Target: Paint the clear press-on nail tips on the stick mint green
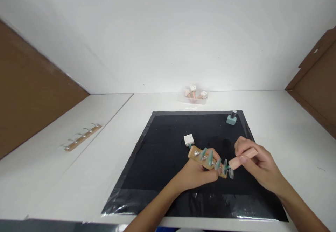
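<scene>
My left hand [201, 174] is closed round a wooden nail stand [193, 150] that carries several false nails on metal posts. Teal colour covers some nails [210, 157], while the one at the right end [231, 173] looks largely clear. Between the fingers of my right hand [258, 162] is the pink handle of a nail polish brush [243, 159]; its tip meets the nails at the stand's right end, and which one it touches is hard to make out. A white square polish bottle [188, 140] with a teal-smeared neck lies just beyond the stand.
Beneath the hands lies a black mat [157, 148] on a white table [78, 186]. A teal polish bottle [231, 120] with a dark cap stands at its back right. Behind is a clear tray [194, 101] of pink-capped bottles. Another wooden stand [82, 138] with metal posts sits left.
</scene>
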Tool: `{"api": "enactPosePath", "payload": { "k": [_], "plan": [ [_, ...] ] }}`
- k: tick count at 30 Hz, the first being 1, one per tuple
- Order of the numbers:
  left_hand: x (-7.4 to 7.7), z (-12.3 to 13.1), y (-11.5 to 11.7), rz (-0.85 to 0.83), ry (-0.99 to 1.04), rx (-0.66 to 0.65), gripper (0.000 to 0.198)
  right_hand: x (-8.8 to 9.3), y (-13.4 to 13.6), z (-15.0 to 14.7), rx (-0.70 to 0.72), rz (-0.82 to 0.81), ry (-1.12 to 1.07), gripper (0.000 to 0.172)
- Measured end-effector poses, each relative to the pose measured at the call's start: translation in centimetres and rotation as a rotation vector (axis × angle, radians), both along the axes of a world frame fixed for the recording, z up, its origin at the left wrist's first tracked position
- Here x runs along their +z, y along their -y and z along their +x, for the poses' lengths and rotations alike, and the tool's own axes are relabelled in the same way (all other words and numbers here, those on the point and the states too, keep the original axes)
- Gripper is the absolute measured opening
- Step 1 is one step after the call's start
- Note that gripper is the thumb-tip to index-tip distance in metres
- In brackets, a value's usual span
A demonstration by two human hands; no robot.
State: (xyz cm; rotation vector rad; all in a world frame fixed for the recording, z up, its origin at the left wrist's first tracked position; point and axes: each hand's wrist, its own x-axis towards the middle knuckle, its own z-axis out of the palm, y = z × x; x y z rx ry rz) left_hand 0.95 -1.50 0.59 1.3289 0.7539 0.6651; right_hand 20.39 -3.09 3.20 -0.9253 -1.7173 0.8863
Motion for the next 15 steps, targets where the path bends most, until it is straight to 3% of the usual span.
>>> {"api": "enactPosePath", "payload": {
  "k": [4, 10, 15],
  "plan": [
    [0.0, -0.01, 0.0, 0.021, -0.008, -0.01, 0.013, -0.16, -0.06, 0.13, -0.156, 0.022, 0.038, 0.016],
    [0.78, 0.09, 0.09, 0.013, -0.04, 0.005, 0.013, -0.16, 0.01, 0.03, 0.024, -0.009, -0.024, 0.02],
    [0.76, 0.13, 0.04, 0.021, -0.068, 0.003, 0.013, -0.02, -0.07, -0.07, -0.15, 0.037, 0.058, 0.017]
  ]
}}
